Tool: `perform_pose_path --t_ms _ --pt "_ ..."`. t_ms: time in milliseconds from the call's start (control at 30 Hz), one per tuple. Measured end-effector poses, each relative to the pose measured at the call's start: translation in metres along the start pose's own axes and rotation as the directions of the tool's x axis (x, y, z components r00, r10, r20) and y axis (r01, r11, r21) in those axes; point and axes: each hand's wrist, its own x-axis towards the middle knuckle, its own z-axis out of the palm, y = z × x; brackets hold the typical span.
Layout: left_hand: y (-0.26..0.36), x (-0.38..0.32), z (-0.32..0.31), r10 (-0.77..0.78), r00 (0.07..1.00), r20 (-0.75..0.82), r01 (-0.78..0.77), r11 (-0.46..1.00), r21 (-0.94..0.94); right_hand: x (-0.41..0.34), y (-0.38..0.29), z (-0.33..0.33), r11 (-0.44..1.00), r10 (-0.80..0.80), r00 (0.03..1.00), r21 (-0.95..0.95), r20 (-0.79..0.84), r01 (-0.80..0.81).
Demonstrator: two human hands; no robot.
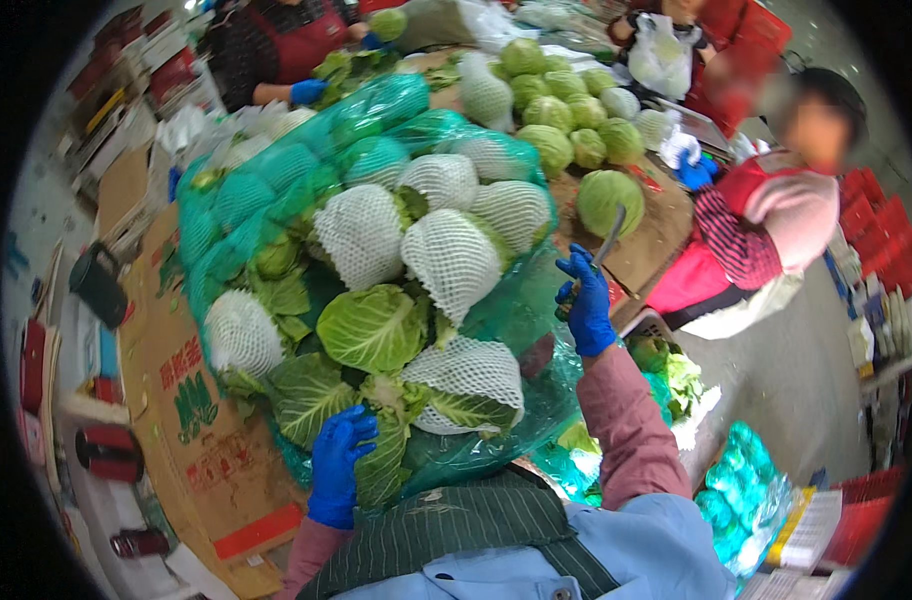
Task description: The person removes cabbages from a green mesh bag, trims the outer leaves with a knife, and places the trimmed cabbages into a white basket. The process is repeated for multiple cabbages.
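My right hand (589,304), in a blue glove, grips a knife (612,234) whose curved blade points up and away. A trimmed green cabbage (604,201) lies just beyond the blade on the cardboard. My left hand (342,450), also gloved in blue, has its fingers apart beside loose outer leaves (384,461); whether it touches them I cannot tell. Before me, an opened green plastic bag (456,450) bears several cabbages in white foam netting (452,259). Among them rests a bare cabbage leaf (373,326). A netted cabbage (467,382) sits close to my left hand.
Several trimmed cabbages (549,112) are heaped at the far side. A co-worker in a pink apron (715,259) sits to the right, another in a red apron (298,45) at the far left. Printed cardboard (200,435) covers the left side. A dark jug (98,285) stands left.
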Motion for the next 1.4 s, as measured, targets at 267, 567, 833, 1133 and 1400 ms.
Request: perform_pose_path --t_ms 267,567,833,1133,1400 --pt "0.048 0.099 0.045 0.131 0.981 0.145 -0.140 0.989 0.051 0.048 0.001 0.122 0.557 -0.175 0.943 -0.761 0.282 0.331" --pt "0.048 0.240 0.113 0.318 0.943 0.095 -0.331 0.925 0.185 -0.038 0.051 0.076 0.688 -0.234 0.768 -0.456 0.596 0.564" --pt "0.045 0.196 0.080 0.189 0.972 0.137 -0.183 0.982 -0.052 -0.076 0.024 0.105 0.964 0.254 0.877 -0.182 0.407 -0.195" --pt "0.054 0.118 0.017 -0.069 0.978 0.196 0.048 0.993 0.111 -0.151 0.000 0.132 0.745 -0.050 0.620 -0.384 0.783 0.545" --pt "0.011 0.029 -0.013 0.443 0.859 -0.256 -0.404 0.894 0.194 -0.157 0.099 0.146 0.750 0.113 0.797 -0.577 0.593 0.323"
